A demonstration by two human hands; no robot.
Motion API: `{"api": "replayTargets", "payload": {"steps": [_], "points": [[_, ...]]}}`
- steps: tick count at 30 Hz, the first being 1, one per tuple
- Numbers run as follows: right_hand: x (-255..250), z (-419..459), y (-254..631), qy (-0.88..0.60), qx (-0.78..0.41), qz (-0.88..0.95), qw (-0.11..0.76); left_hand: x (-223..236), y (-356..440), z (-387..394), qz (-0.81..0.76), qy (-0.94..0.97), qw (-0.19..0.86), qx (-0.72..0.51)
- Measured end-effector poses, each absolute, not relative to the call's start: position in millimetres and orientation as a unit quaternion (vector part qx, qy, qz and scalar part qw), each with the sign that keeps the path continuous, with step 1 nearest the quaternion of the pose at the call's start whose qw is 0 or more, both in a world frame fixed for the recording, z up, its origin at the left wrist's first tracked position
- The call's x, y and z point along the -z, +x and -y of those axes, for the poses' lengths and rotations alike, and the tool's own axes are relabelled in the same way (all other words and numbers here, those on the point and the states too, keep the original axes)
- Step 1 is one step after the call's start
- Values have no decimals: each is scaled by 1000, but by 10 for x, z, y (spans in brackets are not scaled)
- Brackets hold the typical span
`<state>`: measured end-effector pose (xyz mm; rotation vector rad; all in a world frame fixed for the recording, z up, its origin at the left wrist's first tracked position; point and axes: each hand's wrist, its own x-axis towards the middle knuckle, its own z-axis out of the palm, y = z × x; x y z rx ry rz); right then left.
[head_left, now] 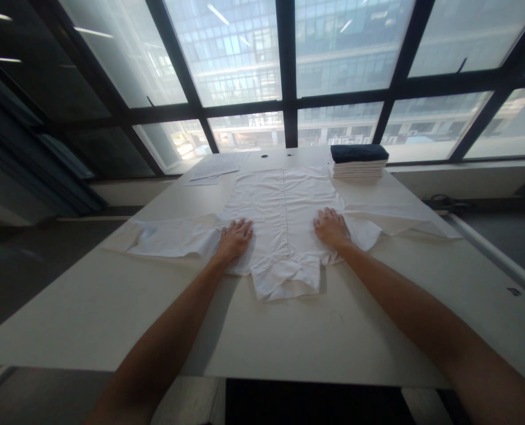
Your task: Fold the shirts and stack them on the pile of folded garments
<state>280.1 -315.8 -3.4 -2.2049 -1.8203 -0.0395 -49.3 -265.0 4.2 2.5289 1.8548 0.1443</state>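
Note:
A white shirt (283,212) lies spread flat on the pale table (315,336), collar end toward me and sleeves stretched out to both sides. My left hand (235,237) rests flat on the shirt near its left shoulder, fingers stretched out. On the right shoulder area my right hand (331,226) also lies flat with fingers extended. Neither hand holds anything.
A stack of folded white cloths topped by a dark blue one (358,161) sits at the table's far right. Sheets of paper (212,172) lie at the far left. Large windows with dark frames (287,71) stand behind the table.

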Motion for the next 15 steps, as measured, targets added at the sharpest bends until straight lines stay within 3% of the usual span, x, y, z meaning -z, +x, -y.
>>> {"api": "replayTargets", "payload": {"steps": [15], "points": [[39, 3150, 2809, -764, 14, 631, 132, -40, -497, 2644, -588, 808, 5, -50]]}}
